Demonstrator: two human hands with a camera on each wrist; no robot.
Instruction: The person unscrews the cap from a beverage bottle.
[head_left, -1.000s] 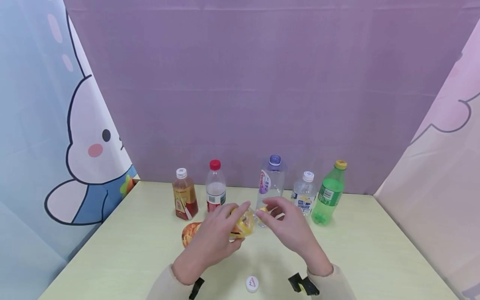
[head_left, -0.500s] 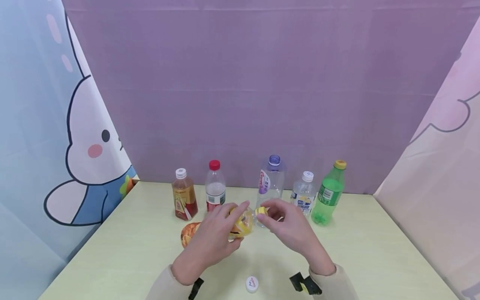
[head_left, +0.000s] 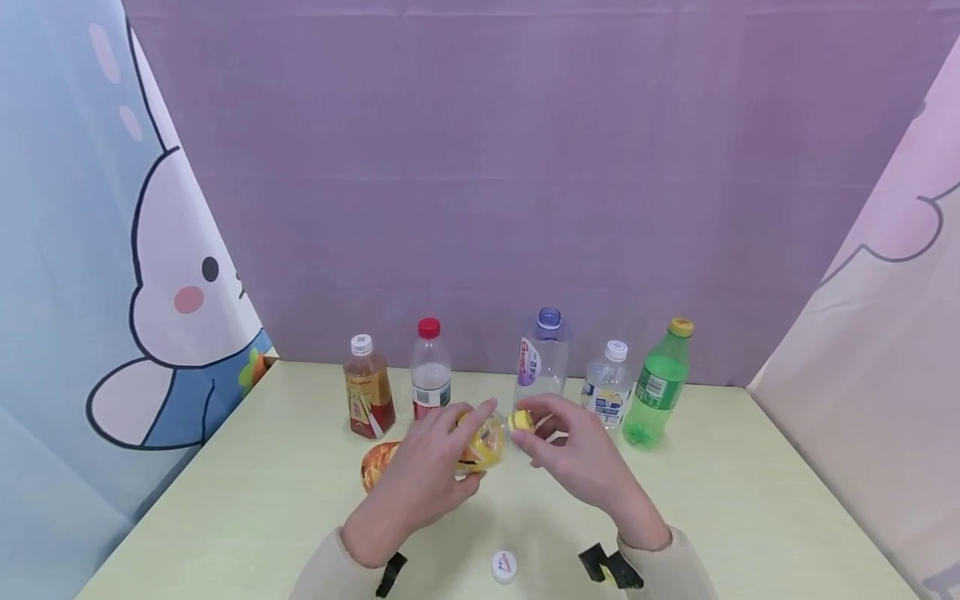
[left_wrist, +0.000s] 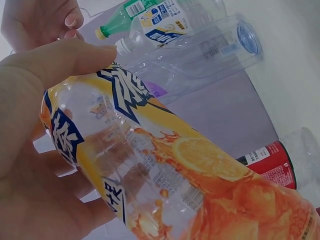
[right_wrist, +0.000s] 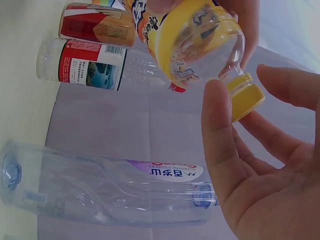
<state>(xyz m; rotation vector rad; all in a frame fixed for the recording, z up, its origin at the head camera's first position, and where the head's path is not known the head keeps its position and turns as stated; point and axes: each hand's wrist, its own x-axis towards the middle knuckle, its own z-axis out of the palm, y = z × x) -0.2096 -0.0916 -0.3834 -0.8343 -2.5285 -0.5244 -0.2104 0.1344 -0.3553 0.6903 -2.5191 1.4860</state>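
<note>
My left hand [head_left: 427, 475] grips a plastic tea bottle [left_wrist: 165, 165] with an orange and lemon wrapper, held tilted on its side with its neck toward my right hand. In the left wrist view the wrapped body looks transparent inside. A yellow cap [right_wrist: 245, 97] sits on the bottle's neck. My right hand [head_left: 573, 450] has its thumb and forefinger at opposite sides of that cap, with the other fingers loosely bent behind. The palm side of the left hand is hidden by the bottle in the head view.
Behind the hands stand a brown-red bottle [head_left: 369, 392], a red-capped bottle [head_left: 431, 375], a tall clear bottle [head_left: 551, 358], a small white-capped bottle [head_left: 609, 387] and a green bottle [head_left: 660, 387]. A loose white cap [head_left: 504, 567] lies on the table [head_left: 225, 508] near its front.
My right thumb and forefinger have shifted around the yellow cap, which shows more between them now. The left hand and tea bottle stay nearly in place.
</note>
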